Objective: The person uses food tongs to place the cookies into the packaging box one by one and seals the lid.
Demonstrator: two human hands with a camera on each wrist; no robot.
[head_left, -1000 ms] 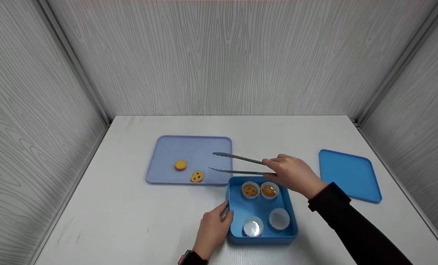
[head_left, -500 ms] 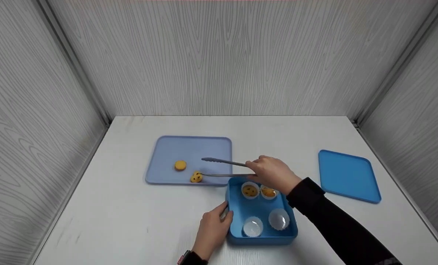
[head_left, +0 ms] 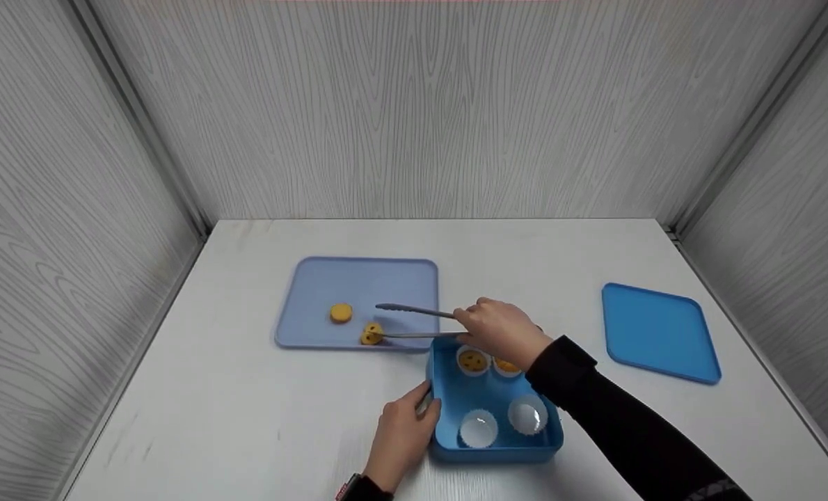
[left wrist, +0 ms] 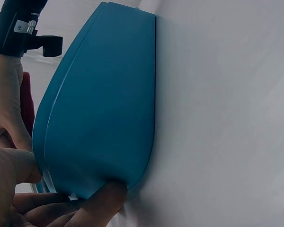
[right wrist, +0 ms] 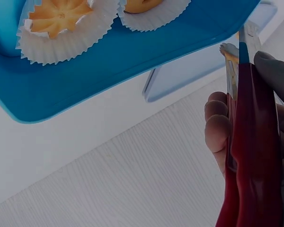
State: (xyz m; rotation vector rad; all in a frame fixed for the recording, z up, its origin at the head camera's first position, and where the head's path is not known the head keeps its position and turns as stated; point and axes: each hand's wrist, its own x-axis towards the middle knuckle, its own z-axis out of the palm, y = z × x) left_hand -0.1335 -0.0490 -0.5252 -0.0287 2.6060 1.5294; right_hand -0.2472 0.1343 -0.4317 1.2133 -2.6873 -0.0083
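My right hand (head_left: 501, 332) grips a pair of metal tongs (head_left: 414, 309), whose red handles (right wrist: 259, 151) show in the right wrist view. The tongs' arms are spread over the lavender tray (head_left: 386, 271). In the head view the lower tip overlaps a cookie with dark spots (head_left: 369, 337); the upper tip stands farther back. A plain round cookie (head_left: 341, 312) lies to the left on the same tray. With my left hand (head_left: 401, 431) I hold the left side of a blue box (head_left: 501, 456), thumb and fingers at its wall. Inside, two paper cups hold cookies, one partly hidden by my right hand.
Two white paper cups without cookies, one front left (head_left: 479, 428) and one front right (head_left: 527, 415), sit in the box. A flat blue lid-like tray (head_left: 661, 332) lies at the right of the white table (head_left: 233, 390). Wood-grain panels (head_left: 414, 111) enclose the back and sides.
My right hand has moved left with the tongs, bringing the lower tip over the spotted cookie. The hand now covers part of the box's back edge. My left hand and the box have stayed put.
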